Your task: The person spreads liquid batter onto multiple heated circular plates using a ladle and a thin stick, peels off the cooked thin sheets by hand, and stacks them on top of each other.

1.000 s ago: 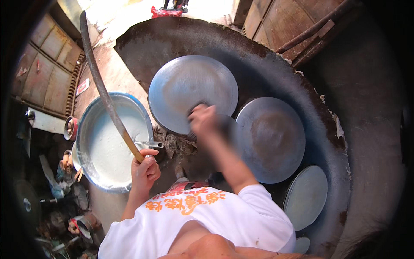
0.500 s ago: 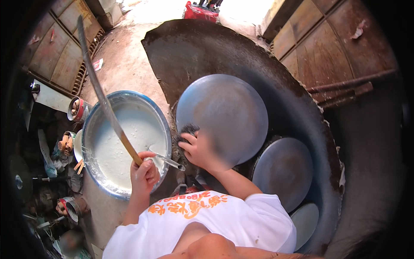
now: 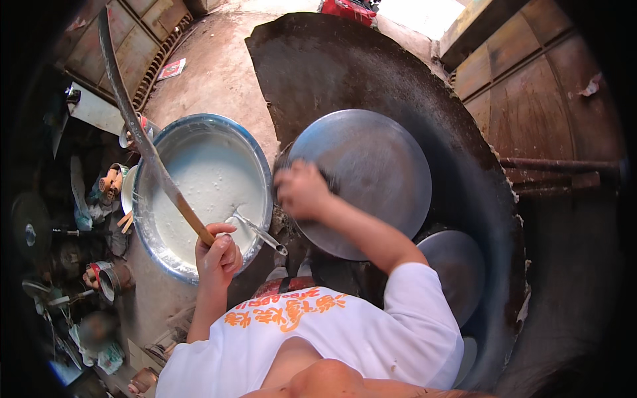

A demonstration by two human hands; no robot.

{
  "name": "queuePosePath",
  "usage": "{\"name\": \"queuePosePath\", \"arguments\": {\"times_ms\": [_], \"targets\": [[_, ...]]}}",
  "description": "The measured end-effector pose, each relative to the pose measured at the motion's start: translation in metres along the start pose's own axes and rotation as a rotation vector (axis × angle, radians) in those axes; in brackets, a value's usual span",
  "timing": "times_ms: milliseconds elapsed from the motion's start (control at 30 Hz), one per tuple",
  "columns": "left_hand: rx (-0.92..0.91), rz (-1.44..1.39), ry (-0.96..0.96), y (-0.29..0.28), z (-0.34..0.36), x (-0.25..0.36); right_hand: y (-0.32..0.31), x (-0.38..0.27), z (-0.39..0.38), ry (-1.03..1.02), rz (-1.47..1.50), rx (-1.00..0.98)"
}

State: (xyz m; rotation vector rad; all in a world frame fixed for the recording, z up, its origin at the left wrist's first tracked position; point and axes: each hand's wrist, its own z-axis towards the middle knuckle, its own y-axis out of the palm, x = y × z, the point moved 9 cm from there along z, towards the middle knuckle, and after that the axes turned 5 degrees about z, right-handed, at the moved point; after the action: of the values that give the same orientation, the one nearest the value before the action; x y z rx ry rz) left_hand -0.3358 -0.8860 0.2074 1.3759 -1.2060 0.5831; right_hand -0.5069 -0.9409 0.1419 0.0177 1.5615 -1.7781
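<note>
My left hand (image 3: 217, 255) is closed round the tan end of a long, curved wooden strip (image 3: 147, 149), which slants up to the far left across a metal basin (image 3: 265, 151). Thick white batter (image 3: 206, 186) lies in the basin. A ladle with a tubular metal handle (image 3: 267, 240) rests in it, leaning on the near right rim. At the left edge of a large round griddle (image 3: 381, 176), my right hand (image 3: 302, 191) is closed on a dark scrubbing pad (image 3: 283, 160). Motion blurs this hand, and its fingers hide most of the pad.
A smaller griddle (image 3: 453, 268) sits at the near right in the same dark curved stove top (image 3: 312, 63). Cans (image 3: 118, 282) and bundled sticks (image 3: 110, 184) crowd the left side. Rusty metal panels (image 3: 531, 86) stand far right, with a red object (image 3: 348, 10) at the far end.
My right hand has moved the scrubbing pad farther up along the big griddle's left edge. My left hand keeps its hold on the strip. The whole view has shifted slightly.
</note>
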Motion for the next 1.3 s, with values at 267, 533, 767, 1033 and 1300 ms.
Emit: {"name": "queuePosePath", "arguments": {"times_ms": [267,533,767,1033,1300], "targets": [[-0.092,0.085,-0.005,0.016,-0.007,-0.005,-0.131,0.139,-0.109,0.665,-0.286,0.456],[-0.254,0.118,-0.087,0.014,-0.036,-0.009,-0.052,-0.009,-0.142,0.768,-0.256,0.308],[-0.651,0.089,-0.22,0.025,-0.058,-0.015,-0.025,-0.074,-0.246,0.795,-0.586,0.83],[-1.077,0.357,-0.572,0.04,-0.18,-0.059,0.214,-0.394,-0.484,1.397,0.704,2.04],[-1.917,0.498,-0.899,0.018,-0.489,-0.106,0.382,-0.809,-0.369,2.528,-0.688,2.033]]}}
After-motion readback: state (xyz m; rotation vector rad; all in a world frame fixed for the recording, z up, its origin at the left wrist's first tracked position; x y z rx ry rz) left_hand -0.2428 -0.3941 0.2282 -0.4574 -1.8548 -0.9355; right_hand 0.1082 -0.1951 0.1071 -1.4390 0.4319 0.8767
